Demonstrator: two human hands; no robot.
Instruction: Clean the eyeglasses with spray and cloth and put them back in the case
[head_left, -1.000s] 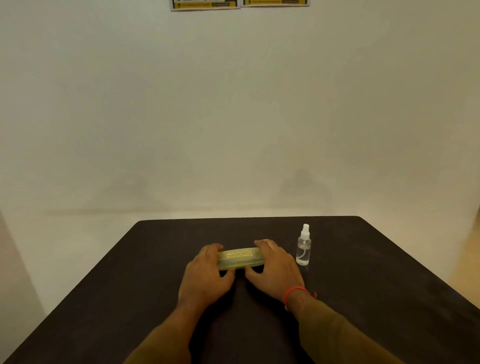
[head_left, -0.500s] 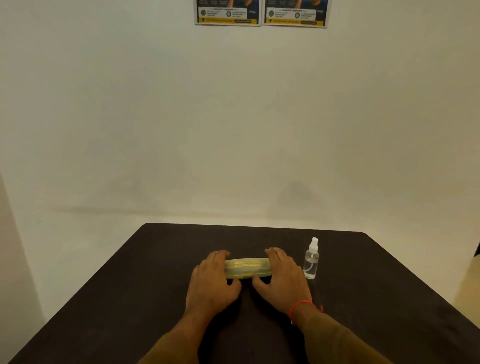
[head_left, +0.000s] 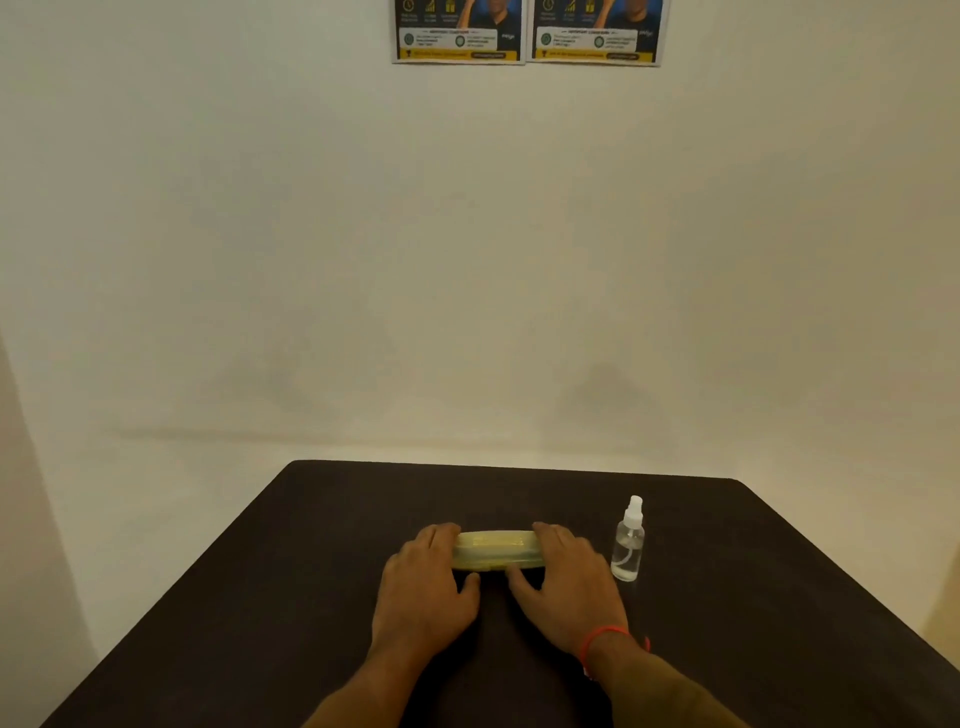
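The yellow see-through glasses case (head_left: 496, 551) lies flat near the middle of the dark table (head_left: 779, 597), and it looks closed. The left hand (head_left: 426, 587) holds its left end and the right hand (head_left: 566, 582) holds its right end, fingers on top and thumbs at the near side. A little clear spray bottle (head_left: 628, 545) stands up just beside the right hand.

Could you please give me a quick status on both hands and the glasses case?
Left hand and right hand gripping opposite ends of the yellow case. Case flat on table, appears closed. Spray bottle upright beside right hand, untouched. Nothing obstructing.
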